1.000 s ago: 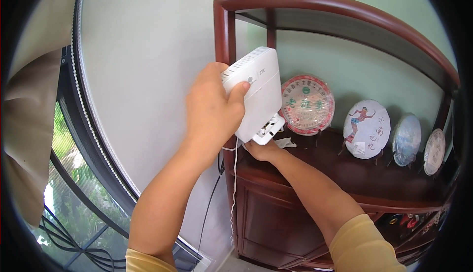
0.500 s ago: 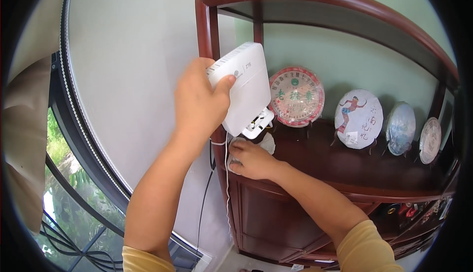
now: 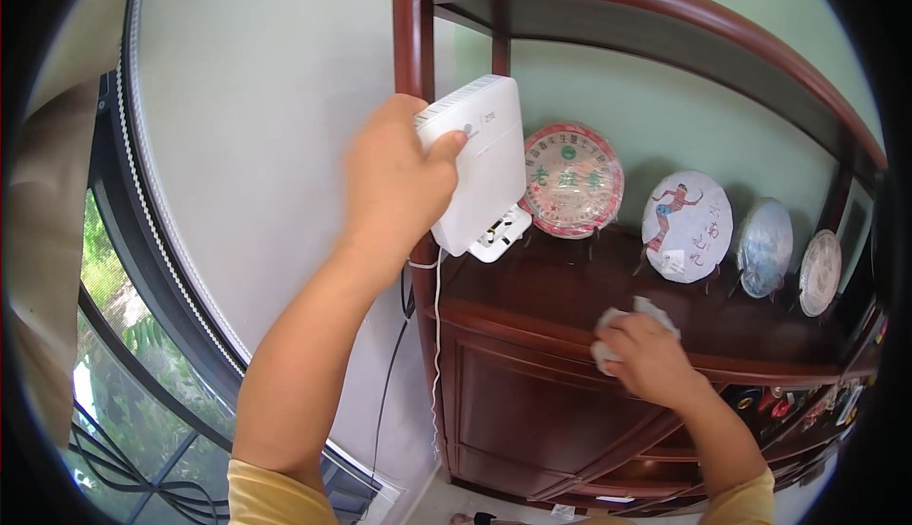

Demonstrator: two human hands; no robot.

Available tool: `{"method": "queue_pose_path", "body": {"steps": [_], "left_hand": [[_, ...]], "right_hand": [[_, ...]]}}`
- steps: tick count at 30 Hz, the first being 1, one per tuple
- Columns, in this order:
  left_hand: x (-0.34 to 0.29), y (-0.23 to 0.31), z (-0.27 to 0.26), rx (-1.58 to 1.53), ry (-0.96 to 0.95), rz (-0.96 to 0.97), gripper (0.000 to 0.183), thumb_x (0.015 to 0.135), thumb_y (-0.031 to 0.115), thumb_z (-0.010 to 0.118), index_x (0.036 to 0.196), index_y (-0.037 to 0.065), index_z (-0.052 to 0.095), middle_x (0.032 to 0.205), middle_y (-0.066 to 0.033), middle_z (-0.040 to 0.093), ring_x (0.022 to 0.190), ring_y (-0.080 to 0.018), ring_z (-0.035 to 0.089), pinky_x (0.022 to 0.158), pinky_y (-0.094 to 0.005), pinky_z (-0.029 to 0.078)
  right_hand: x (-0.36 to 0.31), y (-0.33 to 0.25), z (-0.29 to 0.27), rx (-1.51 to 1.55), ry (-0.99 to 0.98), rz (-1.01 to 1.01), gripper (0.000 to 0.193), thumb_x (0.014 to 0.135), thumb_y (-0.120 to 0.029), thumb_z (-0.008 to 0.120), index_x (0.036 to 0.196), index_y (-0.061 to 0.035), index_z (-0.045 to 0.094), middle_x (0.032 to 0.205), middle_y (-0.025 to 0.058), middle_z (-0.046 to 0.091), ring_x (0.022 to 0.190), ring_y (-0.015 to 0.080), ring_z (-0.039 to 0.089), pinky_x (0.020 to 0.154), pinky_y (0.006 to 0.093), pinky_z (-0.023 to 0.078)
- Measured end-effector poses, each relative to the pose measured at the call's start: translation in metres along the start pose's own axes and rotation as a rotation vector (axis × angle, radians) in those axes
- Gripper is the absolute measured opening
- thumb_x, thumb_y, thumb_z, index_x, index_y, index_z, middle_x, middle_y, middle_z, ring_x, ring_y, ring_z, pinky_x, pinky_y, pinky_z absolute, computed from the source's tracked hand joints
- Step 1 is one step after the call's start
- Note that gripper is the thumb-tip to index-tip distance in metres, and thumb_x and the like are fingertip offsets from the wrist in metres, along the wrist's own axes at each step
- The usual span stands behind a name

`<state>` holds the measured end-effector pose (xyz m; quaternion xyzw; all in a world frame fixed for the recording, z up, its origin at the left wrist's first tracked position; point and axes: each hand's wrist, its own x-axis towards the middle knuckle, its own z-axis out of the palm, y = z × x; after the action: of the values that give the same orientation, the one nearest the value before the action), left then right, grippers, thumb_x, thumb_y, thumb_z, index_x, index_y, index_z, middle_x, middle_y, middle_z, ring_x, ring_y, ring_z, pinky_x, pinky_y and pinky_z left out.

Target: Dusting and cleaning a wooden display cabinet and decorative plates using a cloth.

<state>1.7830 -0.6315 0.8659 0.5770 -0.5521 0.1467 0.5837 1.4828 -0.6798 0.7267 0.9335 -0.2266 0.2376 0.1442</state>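
My left hand (image 3: pixel 401 178) grips a white router (image 3: pixel 486 169) by its upper left side, thumb across the front, holding it raised above the left end of the shelf. A small white box with an uncovered inside (image 3: pixel 501 236) hangs at the router's lower end, and a white cable (image 3: pixel 438 335) runs down from there. Closed around a pale cloth (image 3: pixel 655 310), my right hand (image 3: pixel 646 354) presses at the front edge of the dark red wooden shelf (image 3: pixel 532 287). Part of the cloth sticks out beyond the fingers.
Several round wrapped discs stand upright on small stands along the back of the shelf, the nearest a red-rimmed one (image 3: pixel 574 181) close to the router. A wooden post (image 3: pixel 414 40) rises at the left. Black cables (image 3: pixel 142 473) lie by the window.
My right hand has slid the cloth rightward along the shelf, from under the router to the middle of the front edge. The left hand still holds the router up, nearly unmoved.
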Motion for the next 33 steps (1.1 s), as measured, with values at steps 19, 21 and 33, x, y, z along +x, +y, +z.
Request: {"method": "queue_pose_path", "body": {"steps": [19,21,33], "left_hand": [[-0.004,-0.009,0.017,0.159,0.083,0.100,0.028,0.079,0.017,0.067,0.101,0.002,0.059,0.085,-0.0149,0.063,0.077,-0.0276,0.059,0.073,-0.0348,0.046],[-0.003,-0.012,0.020,0.140,0.067,0.120,0.027,0.081,0.017,0.065,0.102,0.001,0.058,0.089,-0.0141,0.063,0.082,-0.0244,0.058,0.077,-0.0332,0.044],[-0.002,-0.020,0.015,0.135,0.041,0.119,0.030,0.085,0.019,0.064,0.106,0.000,0.057,0.093,-0.0099,0.061,0.088,-0.0189,0.056,0.083,-0.0297,0.043]], "right_hand": [[0.086,-0.051,0.078,-0.166,0.223,-0.014,0.020,0.074,-0.015,0.056,0.090,-0.0035,0.059,0.088,0.0086,0.055,0.085,0.0221,0.053,0.073,0.0318,0.044],[0.055,-0.033,0.065,-0.158,0.212,0.037,0.020,0.073,-0.015,0.057,0.091,-0.0054,0.059,0.091,0.0072,0.055,0.085,0.0218,0.053,0.073,0.0314,0.044],[-0.234,0.103,-0.094,-0.306,0.164,0.678,0.029,0.073,-0.023,0.065,0.099,-0.0087,0.063,0.107,0.0098,0.059,0.101,0.0300,0.055,0.092,0.0421,0.040]]}}
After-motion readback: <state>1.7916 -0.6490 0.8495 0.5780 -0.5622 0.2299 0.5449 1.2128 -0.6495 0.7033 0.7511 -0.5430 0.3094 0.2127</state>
